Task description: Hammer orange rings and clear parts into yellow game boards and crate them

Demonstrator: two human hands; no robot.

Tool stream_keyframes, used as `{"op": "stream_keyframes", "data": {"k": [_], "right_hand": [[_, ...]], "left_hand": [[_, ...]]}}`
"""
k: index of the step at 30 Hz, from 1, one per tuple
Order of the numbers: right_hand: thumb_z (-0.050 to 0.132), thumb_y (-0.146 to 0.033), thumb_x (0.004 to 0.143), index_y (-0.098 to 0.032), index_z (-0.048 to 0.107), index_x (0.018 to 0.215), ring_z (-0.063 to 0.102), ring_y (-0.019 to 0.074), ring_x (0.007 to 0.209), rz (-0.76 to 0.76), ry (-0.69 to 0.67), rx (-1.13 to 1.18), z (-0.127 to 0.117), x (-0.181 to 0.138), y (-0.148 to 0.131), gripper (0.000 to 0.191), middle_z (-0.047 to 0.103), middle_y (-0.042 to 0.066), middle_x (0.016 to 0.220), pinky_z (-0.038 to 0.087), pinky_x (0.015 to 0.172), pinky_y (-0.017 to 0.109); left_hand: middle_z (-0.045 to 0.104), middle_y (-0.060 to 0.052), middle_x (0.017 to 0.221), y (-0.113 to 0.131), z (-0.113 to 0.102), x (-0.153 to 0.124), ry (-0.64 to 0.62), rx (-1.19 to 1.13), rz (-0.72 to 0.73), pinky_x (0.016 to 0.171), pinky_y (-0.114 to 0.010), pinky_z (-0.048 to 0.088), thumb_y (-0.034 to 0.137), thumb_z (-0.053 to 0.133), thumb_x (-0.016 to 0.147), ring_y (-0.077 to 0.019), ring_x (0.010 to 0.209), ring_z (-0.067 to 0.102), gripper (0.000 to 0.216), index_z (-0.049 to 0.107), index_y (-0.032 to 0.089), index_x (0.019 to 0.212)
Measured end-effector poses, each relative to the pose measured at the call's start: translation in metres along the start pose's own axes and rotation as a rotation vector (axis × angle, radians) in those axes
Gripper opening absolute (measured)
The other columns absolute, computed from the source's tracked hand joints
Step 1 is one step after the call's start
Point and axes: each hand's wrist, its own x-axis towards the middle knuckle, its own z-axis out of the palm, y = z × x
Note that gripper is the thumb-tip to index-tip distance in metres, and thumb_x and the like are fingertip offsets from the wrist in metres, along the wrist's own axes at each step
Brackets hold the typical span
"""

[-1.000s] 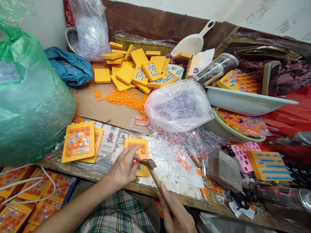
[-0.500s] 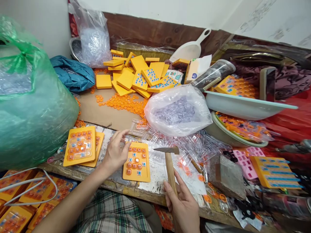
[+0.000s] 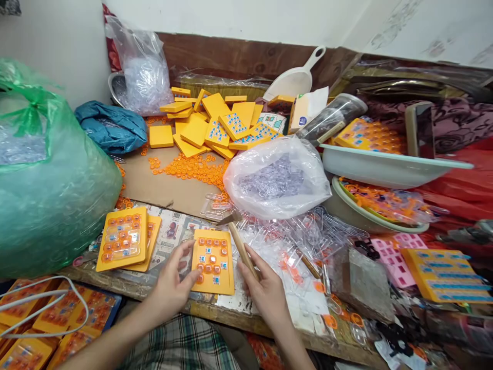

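A yellow board (image 3: 212,262) with clear-capped orange pieces and small blue-and-white squares lies flat at the bench's front edge. My left hand (image 3: 173,281) is at its left edge, thumb and fingers apart, the thumb tip by a lower orange piece. My right hand (image 3: 266,290) is wrapped round the wooden handle of a hammer (image 3: 242,251). The hammer leans to the left along the board's right side, its metal head just above the board's upper right corner. Left of my left hand, two similar filled yellow boards (image 3: 122,239) are stacked, the lower one partly covered.
Behind the board lie loose orange rings (image 3: 196,168) and a pile of yellow boards (image 3: 217,126). An open white bag (image 3: 277,174) holds clear pieces. Clear plastic strips, a grey block (image 3: 362,280) and basins (image 3: 389,167) crowd the right. A large green bag (image 3: 57,205) stands left.
The hammer has moved left and tilted, its head now near the board's top right corner. My left hand has slid down from the board's upper left to its left edge. The view shifted slightly.
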Motion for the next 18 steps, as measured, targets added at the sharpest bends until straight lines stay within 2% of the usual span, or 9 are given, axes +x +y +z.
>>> {"op": "stream_keyframes", "data": {"k": [2, 6, 9, 12, 14, 15, 17, 18], "right_hand": [[0.064, -0.044, 0.077, -0.022, 0.064, 0.121, 0.069, 0.0265, 0.092, -0.023, -0.022, -0.025, 0.009, 0.005, -0.001, 0.05, 0.072, 0.008, 0.105, 0.057, 0.073, 0.037], [0.06, -0.042, 0.08, -0.019, 0.062, 0.124, 0.058, 0.0284, 0.116, -0.044, -0.054, -0.081, 0.018, 0.005, 0.001, 0.049, 0.062, 0.01, 0.126, 0.044, 0.1, 0.043], [0.058, -0.042, 0.082, -0.016, 0.059, 0.127, 0.057, 0.0287, 0.118, -0.045, -0.06, -0.118, 0.018, 0.005, 0.004, 0.052, 0.06, 0.011, 0.129, 0.042, 0.102, 0.044], [0.057, -0.043, 0.082, -0.016, 0.059, 0.128, 0.056, 0.0287, 0.119, -0.042, -0.047, -0.137, 0.019, 0.007, 0.006, 0.053, 0.059, 0.011, 0.131, 0.041, 0.103, 0.044], [0.057, -0.045, 0.081, -0.017, 0.059, 0.128, 0.056, 0.0291, 0.119, -0.038, -0.04, -0.137, 0.02, 0.008, 0.008, 0.054, 0.059, 0.01, 0.131, 0.042, 0.102, 0.045], [0.058, -0.047, 0.081, -0.017, 0.059, 0.127, 0.056, 0.0293, 0.118, -0.028, -0.036, -0.127, 0.02, 0.008, 0.008, 0.055, 0.059, 0.009, 0.13, 0.043, 0.101, 0.045], [0.059, -0.05, 0.079, -0.017, 0.059, 0.127, 0.058, 0.0297, 0.116, 0.002, -0.016, -0.095, 0.019, 0.006, 0.009, 0.058, 0.061, 0.008, 0.128, 0.046, 0.098, 0.043], [0.061, -0.052, 0.078, -0.017, 0.059, 0.127, 0.058, 0.0299, 0.115, 0.018, 0.003, -0.079, 0.018, 0.004, 0.009, 0.06, 0.062, 0.008, 0.127, 0.047, 0.097, 0.042]], "left_hand": [[0.057, -0.013, 0.126, -0.007, 0.011, -0.009, 0.048, -0.12, -0.095, 0.098, -0.04, 0.048, 0.025, 0.063, 0.075, -0.0227, 0.116, 0.056, 0.049, 0.048, 0.02, 0.121], [0.055, -0.015, 0.128, -0.002, 0.014, 0.0, 0.135, -0.274, -0.281, 0.088, -0.035, 0.054, 0.031, 0.07, 0.07, -0.0226, 0.11, 0.059, 0.057, 0.047, 0.018, 0.12], [0.056, -0.016, 0.127, -0.002, 0.013, 0.007, 0.109, -0.309, -0.311, 0.083, -0.034, 0.056, 0.033, 0.07, 0.071, -0.0232, 0.108, 0.06, 0.058, 0.048, 0.017, 0.122], [0.058, -0.017, 0.125, 0.001, 0.013, -0.001, 0.023, -0.226, -0.279, 0.084, -0.038, 0.056, 0.032, 0.067, 0.075, -0.0254, 0.109, 0.06, 0.062, 0.044, 0.016, 0.13], [0.055, -0.017, 0.13, 0.017, 0.005, -0.009, -0.042, -0.067, -0.157, 0.093, -0.042, 0.052, 0.032, 0.067, 0.076, -0.0271, 0.116, 0.056, 0.066, 0.04, 0.017, 0.135], [0.052, -0.016, 0.135, 0.03, -0.005, -0.012, -0.076, 0.046, -0.043, 0.098, -0.043, 0.049, 0.031, 0.067, 0.077, -0.0273, 0.122, 0.052, 0.068, 0.039, 0.018, 0.138], [0.044, -0.011, 0.144, 0.067, -0.038, -0.01, -0.097, 0.317, 0.256, 0.108, -0.043, 0.04, 0.031, 0.064, 0.08, -0.0256, 0.132, 0.041, 0.066, 0.038, 0.022, 0.14], [0.045, -0.01, 0.143, 0.088, -0.061, -0.004, 0.004, 0.457, 0.414, 0.11, -0.043, 0.036, 0.03, 0.061, 0.082, -0.0243, 0.133, 0.04, 0.062, 0.039, 0.021, 0.14]]}}
